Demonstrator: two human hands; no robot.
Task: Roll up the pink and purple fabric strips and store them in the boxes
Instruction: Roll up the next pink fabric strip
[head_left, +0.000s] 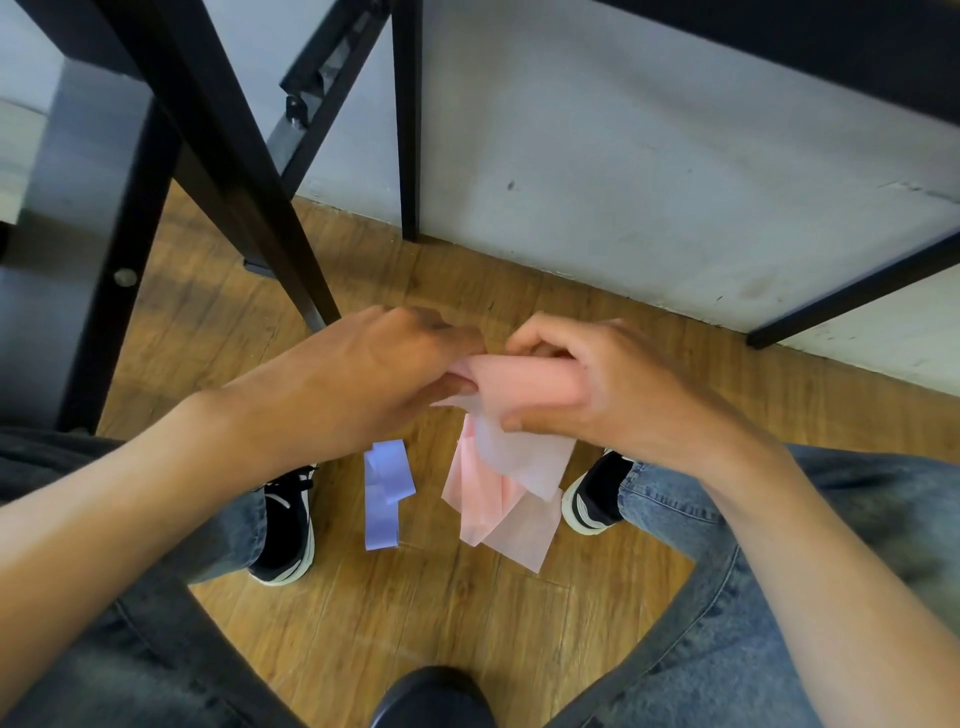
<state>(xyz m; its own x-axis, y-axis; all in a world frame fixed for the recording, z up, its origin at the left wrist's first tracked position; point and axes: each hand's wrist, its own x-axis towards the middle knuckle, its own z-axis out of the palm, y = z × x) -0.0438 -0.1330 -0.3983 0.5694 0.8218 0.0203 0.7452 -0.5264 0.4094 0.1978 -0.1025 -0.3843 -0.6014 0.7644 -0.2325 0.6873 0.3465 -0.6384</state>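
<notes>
Both hands hold the pink fabric strip above the wooden floor. My left hand pinches its rolled upper end from the left. My right hand curls its fingers round the same roll from the right, thumb pressing the strip below. The loose pink tail hangs down in folds between my feet. A purple fabric strip lies folded on the floor, just left of the pink one and below my left hand. No box is in view.
Black table legs slant down at the left and a thin leg stands by the white wall. My shoes and jeans flank the strips. A dark rounded object sits at the bottom edge.
</notes>
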